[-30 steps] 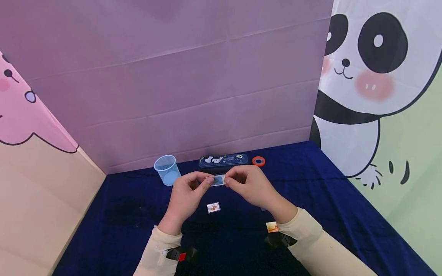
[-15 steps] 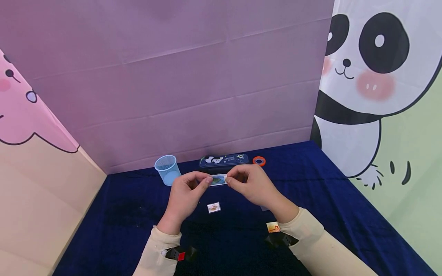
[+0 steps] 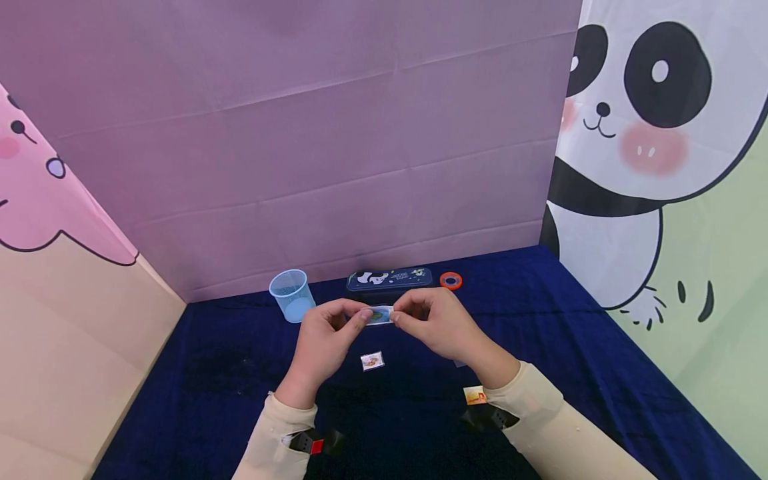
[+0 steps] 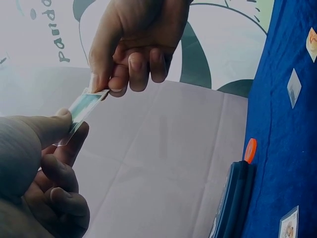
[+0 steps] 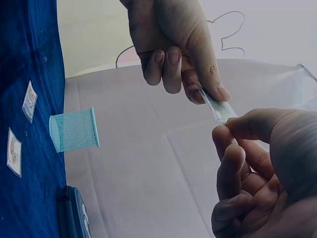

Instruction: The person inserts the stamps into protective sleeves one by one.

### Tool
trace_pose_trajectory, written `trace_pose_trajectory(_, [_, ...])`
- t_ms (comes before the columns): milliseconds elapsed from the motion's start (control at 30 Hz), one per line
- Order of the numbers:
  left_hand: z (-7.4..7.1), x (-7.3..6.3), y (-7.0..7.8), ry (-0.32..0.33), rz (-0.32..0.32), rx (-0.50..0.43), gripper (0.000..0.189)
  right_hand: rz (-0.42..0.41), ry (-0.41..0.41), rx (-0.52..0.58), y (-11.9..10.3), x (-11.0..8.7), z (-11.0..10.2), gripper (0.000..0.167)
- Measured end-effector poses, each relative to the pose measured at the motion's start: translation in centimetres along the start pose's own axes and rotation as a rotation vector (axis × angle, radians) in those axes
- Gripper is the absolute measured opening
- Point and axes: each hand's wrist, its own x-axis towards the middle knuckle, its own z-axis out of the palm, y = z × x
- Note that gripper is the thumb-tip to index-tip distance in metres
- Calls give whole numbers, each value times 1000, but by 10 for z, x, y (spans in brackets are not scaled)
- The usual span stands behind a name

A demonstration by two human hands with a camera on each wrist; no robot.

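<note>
Ahead of me, back wall (image 3: 330, 153): mauve fabric crossed by long, slightly slanting creases, its lower edge meeting the far side of the worktop (image 3: 180, 407), which is covered in dark blue cloth (image 3: 576, 333) with soft folds towards the right. To my left, a cream side wall (image 3: 66, 333) with a pink cartoon figure (image 3: 60, 207) outlined in black; to my right, a pale green side panel (image 3: 720, 267) bearing a large black-and-white panda (image 3: 600, 160). Lighting soft; back wall looks greyer in both wrist views.
</note>
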Motion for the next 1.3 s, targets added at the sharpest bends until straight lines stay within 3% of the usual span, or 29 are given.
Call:
trace_pose_trajectory(967, [1,-1,2,-43,-4,23,9,-6,-6,-92,0,-2,-4,6])
trace_pose_trajectory(1300, [0,0,-1,-28,-9,22,9,-13,-14,-43,1,-1,-3,8])
